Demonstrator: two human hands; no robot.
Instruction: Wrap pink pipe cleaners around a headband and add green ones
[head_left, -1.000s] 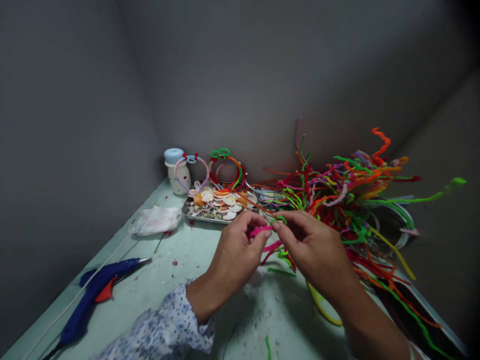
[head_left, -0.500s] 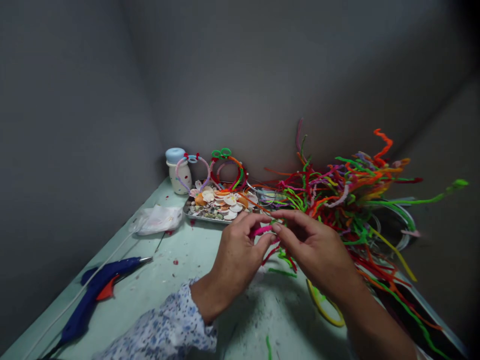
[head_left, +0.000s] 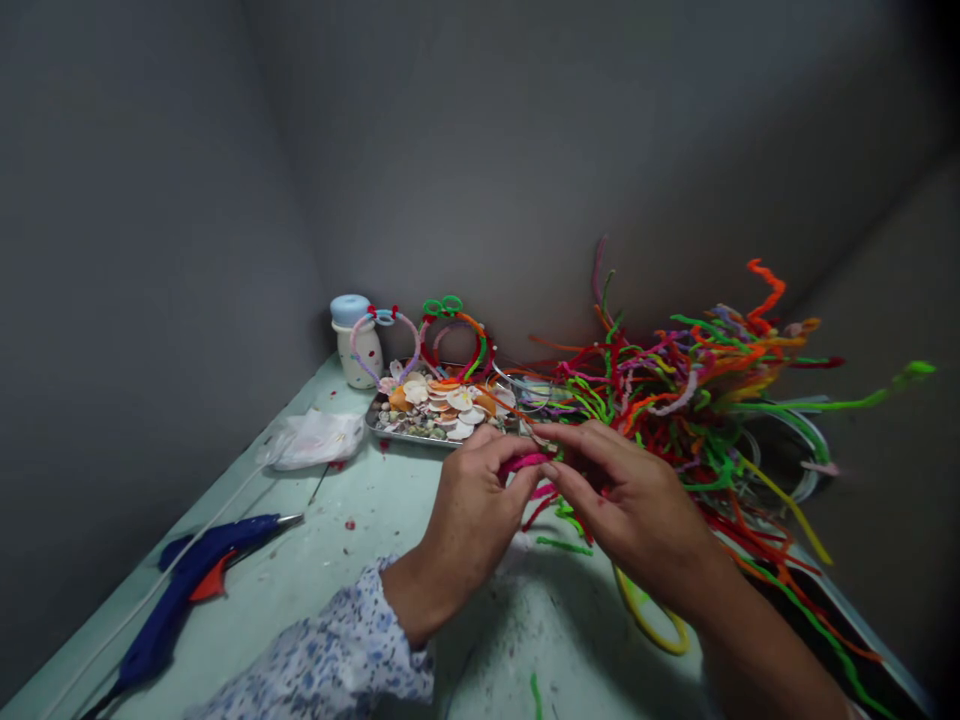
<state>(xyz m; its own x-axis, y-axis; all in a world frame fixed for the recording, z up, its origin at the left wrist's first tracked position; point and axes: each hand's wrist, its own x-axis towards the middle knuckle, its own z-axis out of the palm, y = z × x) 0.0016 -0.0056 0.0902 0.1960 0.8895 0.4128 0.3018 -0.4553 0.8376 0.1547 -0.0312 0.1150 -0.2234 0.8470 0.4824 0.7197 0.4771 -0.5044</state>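
Observation:
Between thumb and fingers, my left hand (head_left: 480, 505) pinches a bright pink pipe cleaner (head_left: 522, 463). My right hand (head_left: 630, 500) closes its thumb and fingertips on the far end of the same pink piece, close to the left fingertips. A bit of green shows at the right fingertips, and much of the work is covered by the fingers. Just beyond the hands, short red and green pipe cleaner pieces (head_left: 564, 546) lie on the pale green table (head_left: 405, 510). Yellow-handled scissors, partly under my right forearm, show one loop (head_left: 679, 640).
A metal tray (head_left: 420, 437) of shells stands behind my left hand, with pipe cleaner headbands (head_left: 416, 335) and a spotted jar (head_left: 358, 350) beyond. A large tangle of pipe cleaners (head_left: 675, 390) spreads right. At left lie a blue glue gun (head_left: 187, 590) and a plastic bag (head_left: 319, 440).
My right fingers have shifted slightly over the pink pipe cleaner, with the thumb a little lower. The left hand has barely moved.

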